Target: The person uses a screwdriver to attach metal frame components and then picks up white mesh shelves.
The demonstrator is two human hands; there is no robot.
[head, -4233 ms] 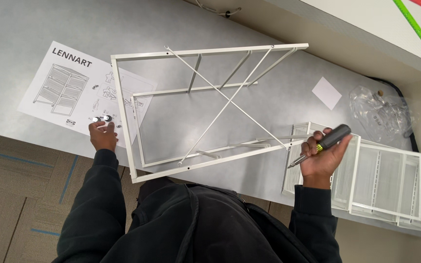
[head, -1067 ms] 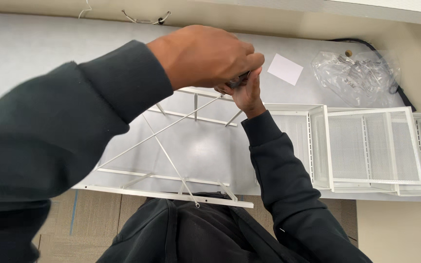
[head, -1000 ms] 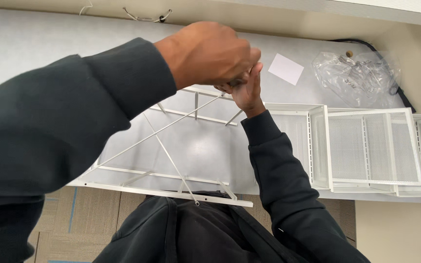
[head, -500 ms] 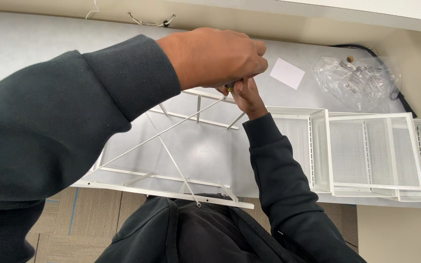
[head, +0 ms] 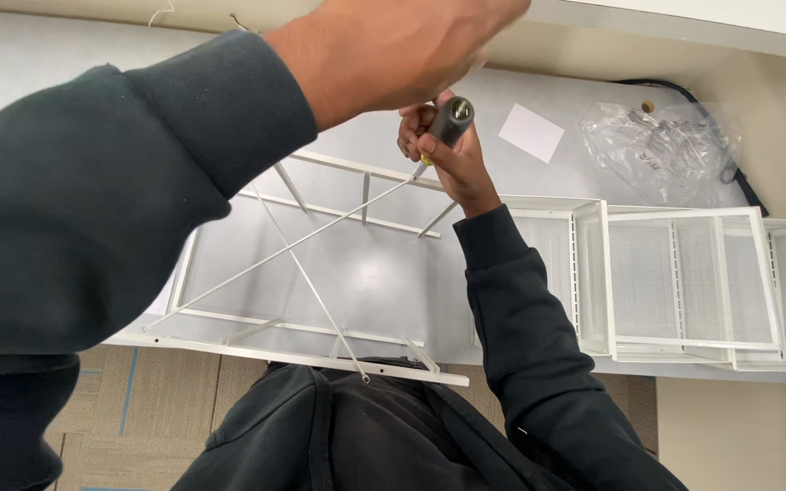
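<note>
Screwdriver at the far rail of the white frame

Your left hand has lifted clear since half a second ago, blurred, its grip unreadable; your right hand stays closed around the screwdriver, tip at the frame's far rail. Beside the frame lie mesh drawers.

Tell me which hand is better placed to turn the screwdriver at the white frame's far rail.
Right, probably. The right hand grips the screwdriver, whose tip sits at the far rail of the white frame. The left hand is raised above it, blurred.
</note>
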